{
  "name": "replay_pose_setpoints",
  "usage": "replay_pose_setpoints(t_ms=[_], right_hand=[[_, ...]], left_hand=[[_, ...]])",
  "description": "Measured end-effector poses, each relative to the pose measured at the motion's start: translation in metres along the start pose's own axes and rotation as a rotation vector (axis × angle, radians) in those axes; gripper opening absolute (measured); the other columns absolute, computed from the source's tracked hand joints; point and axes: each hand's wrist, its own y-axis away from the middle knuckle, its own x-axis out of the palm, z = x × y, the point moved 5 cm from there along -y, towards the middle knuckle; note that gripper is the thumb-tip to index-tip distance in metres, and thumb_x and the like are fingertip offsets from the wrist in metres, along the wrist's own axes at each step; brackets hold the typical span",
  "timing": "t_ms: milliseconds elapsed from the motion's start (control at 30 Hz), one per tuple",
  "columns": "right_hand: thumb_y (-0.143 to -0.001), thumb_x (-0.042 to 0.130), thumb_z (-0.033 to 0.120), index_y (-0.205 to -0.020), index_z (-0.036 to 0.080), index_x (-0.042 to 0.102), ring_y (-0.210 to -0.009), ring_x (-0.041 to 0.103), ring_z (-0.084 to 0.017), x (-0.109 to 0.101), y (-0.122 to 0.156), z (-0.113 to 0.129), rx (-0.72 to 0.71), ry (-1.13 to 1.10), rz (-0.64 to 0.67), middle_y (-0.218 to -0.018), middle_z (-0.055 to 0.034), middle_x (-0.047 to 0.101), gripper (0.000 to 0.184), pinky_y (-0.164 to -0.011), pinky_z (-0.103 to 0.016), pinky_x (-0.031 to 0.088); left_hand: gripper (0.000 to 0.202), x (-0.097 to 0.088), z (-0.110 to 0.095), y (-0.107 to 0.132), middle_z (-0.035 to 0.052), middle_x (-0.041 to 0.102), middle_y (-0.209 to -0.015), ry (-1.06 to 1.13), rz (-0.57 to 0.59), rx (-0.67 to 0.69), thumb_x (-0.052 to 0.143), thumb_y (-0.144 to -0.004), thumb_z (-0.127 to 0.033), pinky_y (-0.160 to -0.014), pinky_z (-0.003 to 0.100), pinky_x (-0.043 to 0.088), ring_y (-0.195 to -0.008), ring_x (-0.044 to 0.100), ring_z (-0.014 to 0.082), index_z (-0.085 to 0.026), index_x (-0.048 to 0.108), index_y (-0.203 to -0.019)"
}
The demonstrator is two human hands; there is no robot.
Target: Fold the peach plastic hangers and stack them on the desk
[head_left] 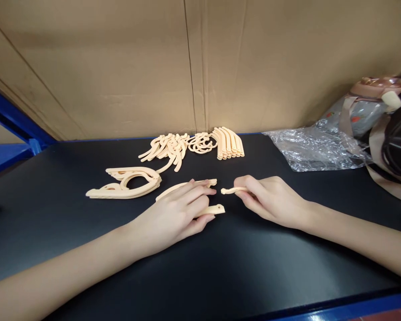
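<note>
My left hand (187,205) lies palm down over two cream plastic hanger arms. The far arm (173,189) shows past my fingers, and the near arm (215,209), with a small hole at its end, sticks out between thumb and fingers. Much of both is hidden under the hand. Just to the right, my right hand (270,198) pinches a small curved hanger hook (232,190); its knobbed end points left toward the arms, a short gap apart from them. Folded hangers (130,192) lie stacked left of my left hand.
Behind my hands on the black table (220,267) lie a loose heap of curved hanger parts (169,147), a tangle of small hooks (200,143) and a neat pile of arms (229,143). Clear plastic wrap (307,151) and a strapped bottle (357,107) stand right. Cardboard (120,67) closes off the back.
</note>
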Motion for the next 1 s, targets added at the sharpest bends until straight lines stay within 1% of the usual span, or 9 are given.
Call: replay_pose_setpoints(t_ms=[67,133,200,300,433,633,767,867,1000], right_hand=[[-0.102,0.034,0.026,-0.099,0.018,0.05,-0.049,0.055,-0.01,-0.002,0.001,0.004,-0.037,0.038,-0.018,-0.074,0.0009,0.066,0.017,-0.047,-0.024,0.035],[-0.102,0.034,0.027,-0.1,0.018,0.052,-0.055,0.059,-0.011,-0.004,0.001,0.004,-0.036,0.042,-0.009,-0.077,0.0004,0.067,0.02,-0.051,-0.025,0.037],[-0.102,0.032,0.028,-0.098,0.018,0.055,-0.056,0.059,-0.012,-0.002,0.001,0.004,-0.019,0.025,0.037,-0.074,0.0007,0.066,0.025,-0.05,-0.026,0.036],[-0.103,0.029,0.03,-0.095,0.017,0.059,-0.055,0.058,-0.013,0.003,0.002,0.004,-0.01,-0.009,0.144,-0.069,0.0012,0.064,0.033,-0.049,-0.027,0.034],[-0.103,0.028,0.03,-0.096,0.017,0.061,-0.059,0.059,-0.012,0.006,0.002,0.009,0.005,-0.077,0.226,-0.075,0.0002,0.065,0.036,-0.052,-0.027,0.035],[-0.103,0.029,0.029,-0.097,0.016,0.062,-0.061,0.057,-0.011,0.005,0.001,0.013,0.023,-0.203,0.252,-0.078,-0.0004,0.063,0.037,-0.054,-0.025,0.036],[-0.103,0.029,0.033,-0.1,0.015,0.063,-0.061,0.055,-0.011,0.006,0.002,0.011,0.027,-0.241,0.274,-0.077,0.0,0.06,0.039,-0.053,-0.024,0.035],[-0.104,0.028,0.034,-0.1,0.015,0.064,-0.06,0.053,-0.011,0.006,0.002,0.011,-0.008,-0.225,0.26,-0.075,-0.0003,0.058,0.04,-0.052,-0.024,0.033],[-0.104,0.028,0.031,-0.102,0.013,0.064,-0.058,0.051,-0.01,0.004,0.003,0.014,-0.082,-0.129,0.218,-0.073,-0.0009,0.056,0.04,-0.051,-0.025,0.03]], left_hand=[[0.02,0.002,0.001,0.0,0.0091,0.063,-0.123,0.028,0.028,-0.018,0.047,-0.097,-0.025,-0.111,0.042,0.04,-0.128,0.05,0.0221,-0.016,0.061,-0.087],[0.02,0.003,0.003,-0.001,0.0092,0.062,-0.124,0.052,0.059,-0.03,0.047,-0.097,-0.026,-0.113,0.044,0.037,-0.128,0.049,0.0226,-0.016,0.061,-0.087],[0.021,0.004,0.004,-0.001,0.009,0.061,-0.125,0.067,0.088,-0.044,0.046,-0.098,-0.027,-0.115,0.046,0.034,-0.13,0.047,0.0233,-0.016,0.061,-0.087],[0.023,0.005,0.005,0.0,0.0091,0.059,-0.128,0.068,0.108,-0.047,0.045,-0.098,-0.027,-0.116,0.047,0.031,-0.135,0.04,0.0238,-0.016,0.06,-0.084],[0.023,0.005,0.005,0.001,0.0093,0.059,-0.128,0.052,0.088,-0.039,0.045,-0.098,-0.028,-0.116,0.045,0.032,-0.137,0.039,0.0231,-0.016,0.059,-0.084],[0.023,0.005,0.005,0.002,0.0101,0.06,-0.127,0.024,0.042,-0.02,0.043,-0.099,-0.028,-0.115,0.046,0.033,-0.134,0.043,0.0234,-0.015,0.059,-0.089],[0.023,0.005,0.004,0.002,0.0103,0.061,-0.126,0.007,0.021,-0.021,0.042,-0.099,-0.028,-0.114,0.047,0.035,-0.132,0.045,0.0235,-0.015,0.059,-0.091],[0.023,0.005,0.003,0.001,0.0108,0.062,-0.125,-0.008,0.016,-0.022,0.042,-0.099,-0.028,-0.112,0.048,0.037,-0.132,0.046,0.0247,-0.015,0.06,-0.091],[0.025,0.005,0.001,0.0,0.0115,0.062,-0.125,-0.005,0.02,-0.019,0.041,-0.099,-0.028,-0.111,0.05,0.038,-0.131,0.047,0.0255,-0.014,0.06,-0.09]])
